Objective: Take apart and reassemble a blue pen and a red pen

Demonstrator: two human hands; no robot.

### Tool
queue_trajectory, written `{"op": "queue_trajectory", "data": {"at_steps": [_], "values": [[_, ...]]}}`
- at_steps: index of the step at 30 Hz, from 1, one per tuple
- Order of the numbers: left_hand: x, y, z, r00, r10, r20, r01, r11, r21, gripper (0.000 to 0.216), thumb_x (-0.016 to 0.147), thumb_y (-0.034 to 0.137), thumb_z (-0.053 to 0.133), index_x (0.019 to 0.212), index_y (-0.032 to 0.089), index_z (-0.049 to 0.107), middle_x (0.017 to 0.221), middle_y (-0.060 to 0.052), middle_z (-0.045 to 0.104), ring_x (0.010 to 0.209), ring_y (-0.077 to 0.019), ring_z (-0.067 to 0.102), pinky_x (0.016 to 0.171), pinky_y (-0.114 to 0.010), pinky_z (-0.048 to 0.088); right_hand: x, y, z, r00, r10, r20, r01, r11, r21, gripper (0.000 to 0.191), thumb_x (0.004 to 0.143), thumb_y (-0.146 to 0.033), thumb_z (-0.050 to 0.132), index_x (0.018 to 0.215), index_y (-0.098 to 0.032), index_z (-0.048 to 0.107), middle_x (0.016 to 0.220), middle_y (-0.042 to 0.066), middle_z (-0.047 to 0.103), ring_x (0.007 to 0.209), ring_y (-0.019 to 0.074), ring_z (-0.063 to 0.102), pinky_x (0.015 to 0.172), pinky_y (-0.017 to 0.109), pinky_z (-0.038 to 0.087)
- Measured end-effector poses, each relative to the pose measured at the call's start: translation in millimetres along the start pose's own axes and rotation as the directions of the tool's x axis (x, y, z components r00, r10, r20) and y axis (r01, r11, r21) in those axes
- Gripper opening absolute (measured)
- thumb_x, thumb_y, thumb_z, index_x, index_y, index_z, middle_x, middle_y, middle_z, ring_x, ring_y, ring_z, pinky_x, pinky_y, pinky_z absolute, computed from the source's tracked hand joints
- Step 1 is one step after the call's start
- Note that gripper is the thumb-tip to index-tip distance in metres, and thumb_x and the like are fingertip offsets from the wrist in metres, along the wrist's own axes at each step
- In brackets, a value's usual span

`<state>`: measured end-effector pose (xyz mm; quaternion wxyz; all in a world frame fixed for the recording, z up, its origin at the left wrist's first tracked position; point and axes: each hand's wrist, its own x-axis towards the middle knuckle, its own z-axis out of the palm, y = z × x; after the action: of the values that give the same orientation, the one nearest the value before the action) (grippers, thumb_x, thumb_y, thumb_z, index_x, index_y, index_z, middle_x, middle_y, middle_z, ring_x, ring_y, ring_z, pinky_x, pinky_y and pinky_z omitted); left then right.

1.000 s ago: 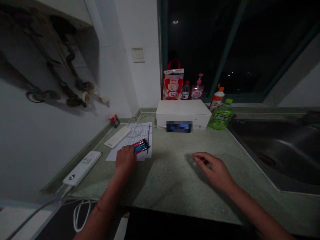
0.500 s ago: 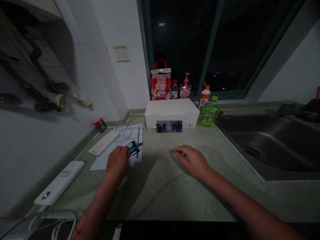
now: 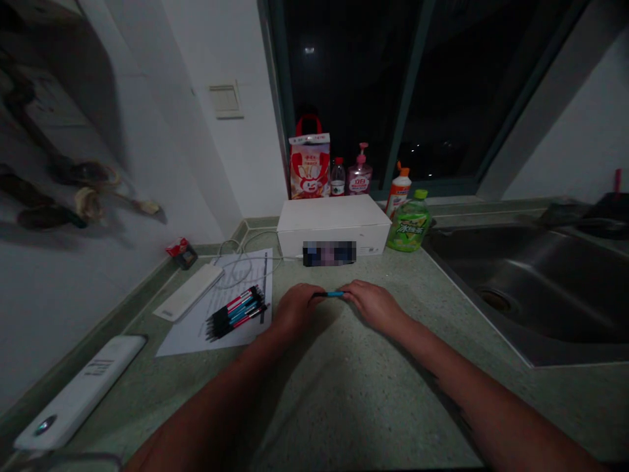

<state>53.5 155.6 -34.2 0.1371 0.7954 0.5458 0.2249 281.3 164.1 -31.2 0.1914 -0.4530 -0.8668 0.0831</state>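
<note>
My left hand [image 3: 295,307] and my right hand [image 3: 373,305] meet over the middle of the green counter [image 3: 344,380]. Both are closed on a blue pen [image 3: 330,294] held level between them, the left at its dark end, the right at the other. To the left, a bundle of several red and blue pens [image 3: 236,312] lies on a printed sheet of paper [image 3: 196,331], apart from my hands.
A white box [image 3: 334,223] stands behind my hands, with a green bottle [image 3: 409,223], an orange-capped bottle [image 3: 399,188], a pump bottle [image 3: 360,174] and a red bag [image 3: 309,164] near the window. A steel sink [image 3: 531,288] lies right. Two white devices [image 3: 189,298] [image 3: 81,393] and a cable [image 3: 243,259] lie left.
My left hand left the pen bundle and moved right carrying one blue pen. My right hand moved in and took its other end. The camera view shifted to the right.
</note>
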Motion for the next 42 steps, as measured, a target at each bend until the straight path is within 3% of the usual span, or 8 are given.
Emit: {"op": "queue_trajectory", "data": {"at_steps": [7, 13, 20, 23, 27, 34, 40, 42], "values": [[-4.8, 6.0, -8.3, 0.993, -0.085, 0.086, 0.095, 0.989, -0.112, 0.032, 0.102, 0.027, 0.046, 0.090, 0.021, 0.075, 0.084, -0.001, 0.072, 0.084, -0.0202, 0.064, 0.078, -0.031, 0.043, 1.5, 4.4, -1.9, 0.993, -0.076, -0.086, 0.082, 0.993, 0.079, 0.014, 0.102, -0.015, 0.063, 0.113, -0.019, 0.071, 0.105, 0.005, 0.068, 0.100, 0.0223, 0.064, 0.087, 0.032, 0.050], [-8.7, -1.0, -2.4, 0.998, 0.034, -0.046, -0.040, 0.991, -0.128, 0.021, 0.096, 0.020, 0.055, 0.106, 0.020, 0.075, 0.103, -0.004, 0.073, 0.099, -0.0217, 0.063, 0.088, -0.032, 0.044, -1.0, -8.2, 7.2, 0.996, -0.089, -0.019, 0.090, 0.992, 0.091, 0.015, 0.105, -0.019, 0.061, 0.116, -0.019, 0.071, 0.101, 0.004, 0.069, 0.096, 0.0227, 0.064, 0.084, 0.033, 0.050], [-12.3, -2.6, -1.5, 0.996, 0.077, -0.037, -0.080, 0.993, -0.090, 0.021, 0.099, 0.025, 0.056, 0.104, 0.022, 0.075, 0.096, -0.004, 0.074, 0.092, -0.0222, 0.062, 0.083, -0.033, 0.044, -2.4, -11.3, 13.7, 0.991, -0.066, -0.117, 0.083, 0.986, 0.147, 0.008, 0.099, -0.016, 0.067, 0.107, -0.019, 0.069, 0.101, 0.005, 0.068, 0.097, 0.0216, 0.064, 0.083, 0.031, 0.049], [-13.1, -1.7, -0.8, 0.996, 0.073, -0.059, -0.079, 0.991, -0.110, 0.020, 0.098, 0.024, 0.056, 0.104, 0.021, 0.075, 0.098, -0.004, 0.073, 0.094, -0.0223, 0.062, 0.084, -0.033, 0.045, -3.7, -12.5, 14.2, 0.995, -0.030, -0.096, 0.044, 0.988, 0.149, 0.011, 0.099, -0.017, 0.069, 0.110, -0.020, 0.068, 0.103, 0.003, 0.069, 0.097, 0.0222, 0.065, 0.082, 0.031, 0.049], [-13.4, -2.5, 2.2, 0.994, 0.070, -0.081, -0.080, 0.989, -0.122, 0.020, 0.097, 0.021, 0.056, 0.105, 0.021, 0.074, 0.102, -0.004, 0.073, 0.098, -0.0222, 0.063, 0.088, -0.033, 0.046, -3.1, -14.9, 16.5, 0.999, -0.019, -0.044, 0.024, 0.993, 0.114, 0.011, 0.105, -0.019, 0.059, 0.107, -0.020, 0.070, 0.100, 0.003, 0.070, 0.095, 0.0222, 0.066, 0.082, 0.032, 0.049], [-13.7, 1.4, 5.8, 0.997, 0.063, -0.043, -0.068, 0.991, -0.117, 0.020, 0.098, 0.022, 0.055, 0.104, 0.021, 0.074, 0.103, -0.004, 0.074, 0.097, -0.0226, 0.065, 0.087, -0.034, 0.047, -2.7, -13.3, 14.3, 0.990, -0.028, -0.136, 0.050, 0.985, 0.165, 0.012, 0.096, -0.013, 0.071, 0.105, -0.018, 0.066, 0.100, 0.005, 0.066, 0.096, 0.0221, 0.062, 0.081, 0.030, 0.047], [-12.6, 0.8, 5.8, 0.996, 0.077, -0.052, -0.083, 0.989, -0.122, 0.021, 0.097, 0.021, 0.055, 0.106, 0.020, 0.074, 0.105, -0.005, 0.075, 0.100, -0.0235, 0.065, 0.091, -0.035, 0.048, -2.1, -11.7, 18.0, 0.996, -0.018, -0.085, 0.028, 0.994, 0.108, 0.011, 0.105, -0.019, 0.061, 0.101, -0.019, 0.071, 0.094, 0.004, 0.067, 0.093, 0.0215, 0.063, 0.081, 0.032, 0.047], [-12.7, 0.3, 6.5, 0.995, 0.090, -0.050, -0.096, 0.988, -0.124, 0.022, 0.098, 0.022, 0.054, 0.108, 0.021, 0.074, 0.105, -0.005, 0.075, 0.099, -0.0233, 0.065, 0.090, -0.034, 0.048, -2.6, -12.7, 16.2, 0.994, -0.022, -0.103, 0.035, 0.992, 0.125, 0.006, 0.102, -0.017, 0.065, 0.101, -0.018, 0.070, 0.094, 0.004, 0.066, 0.093, 0.0208, 0.062, 0.081, 0.031, 0.047]]}}
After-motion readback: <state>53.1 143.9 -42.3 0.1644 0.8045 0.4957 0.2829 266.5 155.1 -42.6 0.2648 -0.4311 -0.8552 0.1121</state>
